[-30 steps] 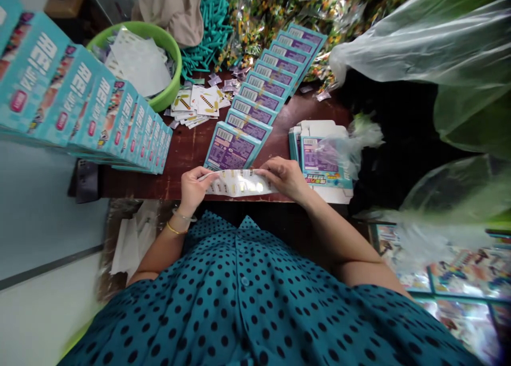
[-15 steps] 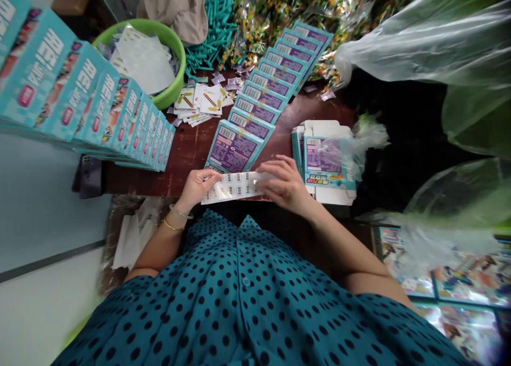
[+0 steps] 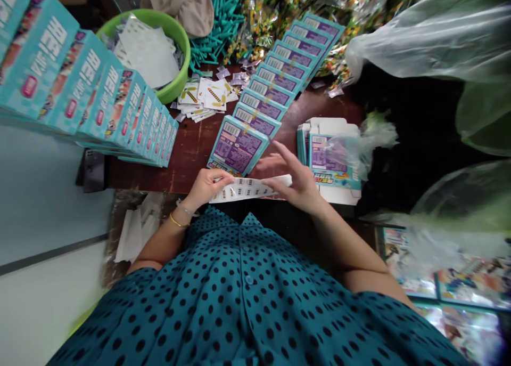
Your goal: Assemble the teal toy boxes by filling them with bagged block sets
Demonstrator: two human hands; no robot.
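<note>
A white strip of round stickers point(image 3: 243, 189), printed with small dark and gold marks, stretches along the table's front edge. Its left part is pinched between the thumb and fingers of my left hand point(image 3: 211, 186). My right hand point(image 3: 297, 177) is over the strip's right end with its fingers spread, and the thumb lies across the strip. Whether a sticker clings to a fingertip is too small to tell. Just beyond the strip, the nearest purple and teal box point(image 3: 238, 145) heads a slanting row of overlapping boxes point(image 3: 275, 83).
Flattened cartons point(image 3: 331, 155) lie at the right under a clear plastic bag point(image 3: 369, 142). Teal boxes point(image 3: 75, 89) stand stacked at the left, near a green basin point(image 3: 181, 81). Printed cards point(image 3: 202, 97), teal sticks point(image 3: 215, 27) and bagged pieces point(image 3: 275, 14) lie behind.
My right hand has opened its fingers and lifted them away from the strip, moving slightly right. More of the strip's right end shows. The left hand keeps its pinch.
</note>
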